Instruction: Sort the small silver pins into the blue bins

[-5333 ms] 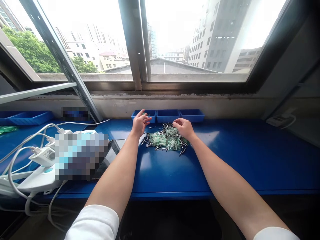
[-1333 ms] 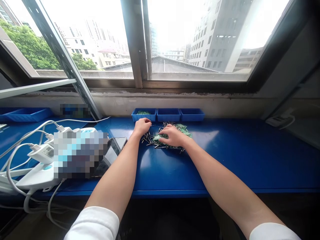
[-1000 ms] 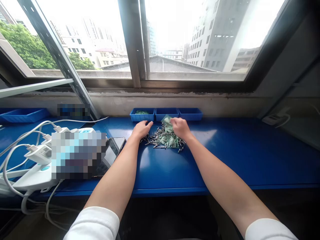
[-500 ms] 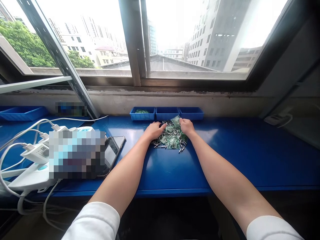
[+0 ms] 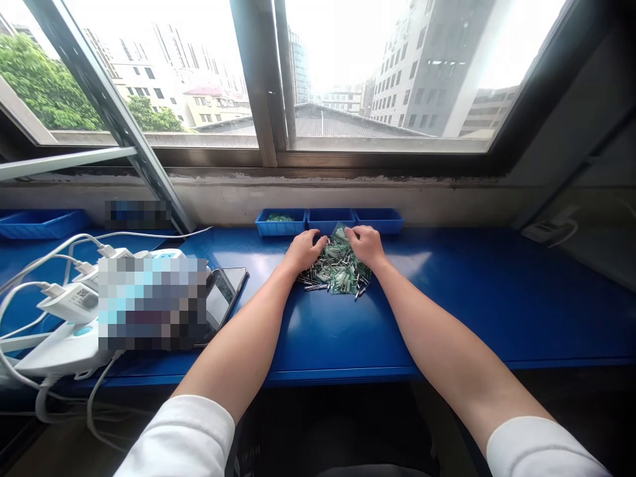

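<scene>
A pile of slim metal pen-like pieces (image 5: 313,287) and small clear-green plastic packets (image 5: 342,281) lies on the blue table. At the pile's left side is my left hand (image 5: 303,253), thumb and fingers apart, with nothing visible held in it. My right hand (image 5: 368,246) is closed at the upper right of the pile. Its thumb and fingertips pinch the edge of a green packet (image 5: 340,233) that stands up from the heap. The exact kind of the metal pieces is too small to make out.
Three joined blue bins (image 5: 330,221) stand behind the pile; the left one holds green packets (image 5: 279,217). To the left are a phone (image 5: 226,291), a white power strip (image 5: 64,348) with chargers and cables, and a blurred patch. A metal shelf post (image 5: 159,179) rises at back left.
My right hand has shifted slightly left with the green packet. My left hand has tilted up a little, its thumb and fingers further apart. The whole view has shifted slightly.
</scene>
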Tool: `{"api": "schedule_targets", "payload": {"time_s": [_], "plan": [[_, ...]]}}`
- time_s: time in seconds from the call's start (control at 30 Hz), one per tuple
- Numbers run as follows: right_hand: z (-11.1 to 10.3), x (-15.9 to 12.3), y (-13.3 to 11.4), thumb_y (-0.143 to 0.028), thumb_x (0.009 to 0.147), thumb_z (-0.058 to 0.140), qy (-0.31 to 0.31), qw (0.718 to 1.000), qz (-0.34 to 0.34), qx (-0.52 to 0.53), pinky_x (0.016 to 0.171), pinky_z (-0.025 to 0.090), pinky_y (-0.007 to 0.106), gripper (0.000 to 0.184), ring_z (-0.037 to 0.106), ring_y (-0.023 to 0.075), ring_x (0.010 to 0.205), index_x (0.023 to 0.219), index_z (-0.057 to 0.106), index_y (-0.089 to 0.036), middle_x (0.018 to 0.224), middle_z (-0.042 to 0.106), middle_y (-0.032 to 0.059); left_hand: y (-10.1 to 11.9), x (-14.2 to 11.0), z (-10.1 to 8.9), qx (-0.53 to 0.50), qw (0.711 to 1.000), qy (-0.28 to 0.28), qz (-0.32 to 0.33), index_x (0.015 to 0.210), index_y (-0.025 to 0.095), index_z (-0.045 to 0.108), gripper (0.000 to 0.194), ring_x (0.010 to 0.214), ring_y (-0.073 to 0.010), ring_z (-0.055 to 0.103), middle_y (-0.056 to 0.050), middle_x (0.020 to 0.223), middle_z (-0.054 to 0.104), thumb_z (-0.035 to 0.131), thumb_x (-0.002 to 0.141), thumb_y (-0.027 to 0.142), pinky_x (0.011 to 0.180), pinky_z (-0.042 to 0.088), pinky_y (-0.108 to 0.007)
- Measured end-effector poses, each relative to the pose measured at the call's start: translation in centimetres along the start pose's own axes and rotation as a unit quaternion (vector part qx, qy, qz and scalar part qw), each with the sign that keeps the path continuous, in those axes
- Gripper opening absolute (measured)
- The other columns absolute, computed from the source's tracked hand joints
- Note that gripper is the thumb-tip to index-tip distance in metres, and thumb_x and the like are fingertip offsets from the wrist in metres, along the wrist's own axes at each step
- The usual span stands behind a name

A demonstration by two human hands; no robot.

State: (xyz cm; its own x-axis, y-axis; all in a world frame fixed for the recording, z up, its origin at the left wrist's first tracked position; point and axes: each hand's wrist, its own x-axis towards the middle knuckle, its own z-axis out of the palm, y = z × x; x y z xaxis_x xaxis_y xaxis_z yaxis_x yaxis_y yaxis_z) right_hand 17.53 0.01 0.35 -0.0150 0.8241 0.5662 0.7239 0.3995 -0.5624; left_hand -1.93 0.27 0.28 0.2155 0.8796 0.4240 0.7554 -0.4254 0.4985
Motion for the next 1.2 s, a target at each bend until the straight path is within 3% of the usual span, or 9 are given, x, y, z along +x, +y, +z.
{"api": "schedule_targets", "payload": {"time_s": [0.07, 0.13, 0.27, 0.4, 0.57, 0.83, 0.97, 1.1, 1.2], "plan": [[-0.2, -0.1, -0.8, -0.047, 0.088, 0.043, 0.009, 0.999, -0.048, 0.015, 0.069, 0.037, 0.027, 0.043, 0.054, 0.0173, 0.074, 0.067, 0.066, -0.018, 0.069, 0.062, 0.0049, 0.3, -0.1, -0.3, -0.028, 0.999, 0.018, 0.026, 0.122, 0.013, 0.057, 0.048, 0.113, -0.0249, 0.056, -0.013, 0.121, 0.062, 0.049, 0.086, 0.045, 0.096, 0.041, -0.033], [-0.4, -0.3, -1.6, -0.048, 0.089, 0.041, -0.026, 0.996, -0.071, 0.05, 0.061, 0.036, 0.026, 0.046, 0.051, 0.0139, 0.062, 0.067, 0.067, -0.017, 0.061, 0.058, 0.002, 0.7, -0.2, -0.5, -0.073, 0.996, 0.022, 0.055, 0.121, 0.014, 0.057, 0.048, 0.101, -0.022, 0.061, -0.01, 0.111, 0.066, 0.055, 0.084, 0.043, 0.088, 0.045, -0.03], [-0.5, -0.9, -2.9, -0.05, 0.087, 0.045, -0.079, 0.988, -0.044, 0.125, 0.054, 0.037, 0.024, 0.043, 0.049, 0.0114, 0.051, 0.08, 0.072, -0.018, 0.054, 0.057, -0.0012, 1.8, -0.5, -0.9, -0.145, 0.987, 0.025, 0.07, 0.103, 0.016, 0.065, 0.035, 0.08, -0.0177, 0.063, -0.005, 0.089, 0.07, 0.059, 0.081, 0.042, 0.073, 0.049, -0.027], [-0.3, -1.0, -2.9, -0.045, 0.079, 0.057, -0.088, 0.968, 0.004, 0.233, 0.054, 0.046, 0.026, 0.036, 0.059, 0.0148, 0.057, 0.096, 0.073, -0.018, 0.074, 0.071, 0.0028, 2.5, -0.5, -1.2, -0.159, 0.981, 0.07, 0.089, 0.093, 0.018, 0.07, 0.02, 0.09, -0.018, 0.063, -0.005, 0.097, 0.07, 0.06, 0.079, 0.028, 0.081, 0.049, -0.028], [0.0, -0.7, -2.3, -0.033, 0.072, 0.065, -0.052, 0.955, 0.013, 0.293, 0.063, 0.054, 0.03, 0.039, 0.065, 0.0176, 0.074, 0.109, 0.069, -0.02, 0.104, 0.071, 0.0059, 2.4, -0.5, -1.4, -0.115, 0.984, 0.113, 0.077, 0.102, 0.019, 0.068, 0.027, 0.102, -0.0181, 0.06, -0.005, 0.109, 0.066, 0.057, 0.077, 0.017, 0.089, 0.047, -0.029], [0.0, -0.6, -2.1, -0.029, 0.072, 0.064, -0.036, 0.951, 0.02, 0.307, 0.065, 0.055, 0.03, 0.036, 0.065, 0.0167, 0.076, 0.106, 0.069, -0.019, 0.105, 0.07, 0.006, 1.9, -0.6, -1.4, -0.082, 0.984, 0.134, 0.087, 0.098, 0.02, 0.069, 0.023, 0.097, -0.0175, 0.061, -0.004, 0.104, 0.067, 0.057, 0.079, 0.02, 0.088, 0.047, -0.028], [0.0, -0.5, -2.0, -0.039, 0.071, 0.065, -0.037, 0.955, 0.032, 0.291, 0.059, 0.05, 0.028, 0.035, 0.062, 0.0157, 0.066, 0.098, 0.07, -0.018, 0.084, 0.07, 0.0048, 1.9, -0.6, -1.3, -0.079, 0.987, 0.115, 0.074, 0.093, 0.021, 0.07, 0.019, 0.094, -0.018, 0.062, -0.004, 0.1, 0.068, 0.056, 0.081, 0.024, 0.088, 0.047, -0.029], [0.1, -0.4, -2.0, -0.049, 0.071, 0.064, -0.053, 0.958, 0.053, 0.276, 0.052, 0.042, 0.026, 0.033, 0.051, 0.0121, 0.054, 0.077, 0.066, -0.016, 0.061, 0.06, -0.0001, 2.1, -0.5, -0.9, -0.096, 0.989, 0.087, 0.064, 0.085, 0.018, 0.068, 0.017, 0.085, -0.0179, 0.061, -0.005, 0.09, 0.067, 0.056, 0.083, 0.03, 0.082, 0.048, -0.029], [0.3, -0.2, -1.8, -0.051, 0.072, 0.061, -0.066, 0.954, 0.072, 0.284, 0.051, 0.037, 0.025, 0.034, 0.046, 0.0106, 0.053, 0.071, 0.059, -0.017, 0.059, 0.054, -0.0021, 2.4, -0.5, -0.7, -0.159, 0.983, 0.078, 0.042, 0.098, 0.018, 0.062, 0.021, 0.081, -0.0158, 0.062, -0.003, 0.087, 0.067, 0.059, 0.08, 0.029, 0.079, 0.049, -0.028]]}}
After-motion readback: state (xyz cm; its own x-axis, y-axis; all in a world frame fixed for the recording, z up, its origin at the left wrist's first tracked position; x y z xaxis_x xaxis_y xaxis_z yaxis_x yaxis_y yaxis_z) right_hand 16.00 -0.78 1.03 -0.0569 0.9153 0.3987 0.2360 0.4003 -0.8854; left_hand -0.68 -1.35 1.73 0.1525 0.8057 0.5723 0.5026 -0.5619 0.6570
